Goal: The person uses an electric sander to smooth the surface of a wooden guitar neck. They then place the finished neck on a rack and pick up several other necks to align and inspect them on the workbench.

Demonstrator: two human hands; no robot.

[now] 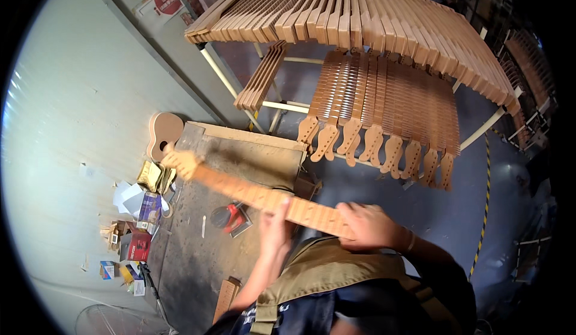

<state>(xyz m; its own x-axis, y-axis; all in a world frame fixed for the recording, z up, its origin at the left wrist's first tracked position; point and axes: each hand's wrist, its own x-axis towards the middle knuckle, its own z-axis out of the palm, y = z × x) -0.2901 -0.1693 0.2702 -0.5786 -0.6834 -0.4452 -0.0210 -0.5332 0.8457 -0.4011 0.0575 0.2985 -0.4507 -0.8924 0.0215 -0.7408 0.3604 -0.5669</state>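
On my far left, a yellow packet (150, 174), a purple-and-white carton (149, 209) and a red-and-dark cardboard box (137, 246) are sitting in a cluttered row along the pale grey wall (66, 131). Just above them, a pale wooden guitar-shaped body (165, 128) with a round dark hole is standing against that wall. The slightly blurred headstock of a long, pale wooden guitar neck (240, 190) is showing in front of the body's lower edge, and the neck is slanting down to the right, above a worn, grey-brown wooden surface (192, 269). Below the neck, a red-and-black power tool (228, 217) with a flat base is resting on the surface.

My left hand (275, 226) is gripping the neck near mid-length, its thumb lying over the facing side; its other fingers are mostly hiding. My right hand (369, 226) is holding the neck's right end, its fingers closing over the top edge. Beyond, a cream tubular rack (219, 71) is carrying a dense top row of light-brown wooden necks (342, 11) and, lower down, a row of reddish-brown fretted necks (390, 95) with pegholed headstocks.
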